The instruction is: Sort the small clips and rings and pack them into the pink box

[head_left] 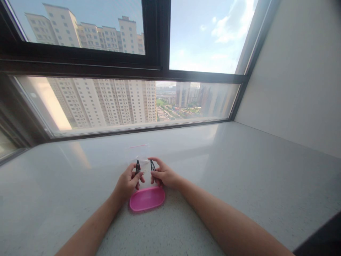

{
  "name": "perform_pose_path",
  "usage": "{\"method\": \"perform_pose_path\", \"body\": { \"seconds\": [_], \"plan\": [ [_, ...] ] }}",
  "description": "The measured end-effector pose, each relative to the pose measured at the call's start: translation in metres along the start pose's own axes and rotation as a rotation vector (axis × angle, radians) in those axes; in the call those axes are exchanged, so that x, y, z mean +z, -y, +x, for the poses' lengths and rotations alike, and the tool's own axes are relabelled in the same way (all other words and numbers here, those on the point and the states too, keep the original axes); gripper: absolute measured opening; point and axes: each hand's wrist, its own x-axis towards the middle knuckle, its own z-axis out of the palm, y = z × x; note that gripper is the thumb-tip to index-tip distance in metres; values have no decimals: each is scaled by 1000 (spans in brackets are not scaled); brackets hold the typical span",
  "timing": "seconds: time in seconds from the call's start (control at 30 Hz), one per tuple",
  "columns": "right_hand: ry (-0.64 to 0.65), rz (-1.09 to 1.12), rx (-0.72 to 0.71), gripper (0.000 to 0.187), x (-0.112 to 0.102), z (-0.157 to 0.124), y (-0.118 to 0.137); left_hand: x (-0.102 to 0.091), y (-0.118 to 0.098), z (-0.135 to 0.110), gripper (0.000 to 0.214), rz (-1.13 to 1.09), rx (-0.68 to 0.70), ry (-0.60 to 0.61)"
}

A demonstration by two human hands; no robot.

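Two black snap hair clips are held upright, side by side and a little apart. My left hand (pixel 129 180) pinches the left hair clip (pixel 137 167) between thumb and fingers. The right hair clip (pixel 152 166) is in the grip of my right hand (pixel 161 172), its index finger at the clip's top end. Just below both hands lies a pink oval tray (pixel 147 200) with a raised rim; nothing shows inside it. Behind the hands is a clear zip bag (pixel 137 151) with a pink seal line, lying flat and partly hidden by the fingers.
The speckled white windowsill (pixel 213 170) carries everything. A dark window frame (pixel 106 133) borders it at the back, with tall buildings outside. At the right stands a white wall (pixel 295 78). A dark shape (pixel 322 238) fills the lower right corner.
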Motion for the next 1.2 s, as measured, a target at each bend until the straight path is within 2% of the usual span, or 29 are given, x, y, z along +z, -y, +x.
{"method": "perform_pose_path", "body": {
  "seconds": [0.7,1.2],
  "plan": [
    [4,54,-38,57,-1,0,-2,0,3,0,19,-33,11,26],
    [-2,59,23,60,1,-3,5,0,4,-1,18,-75,-5,6]
  ]
}}
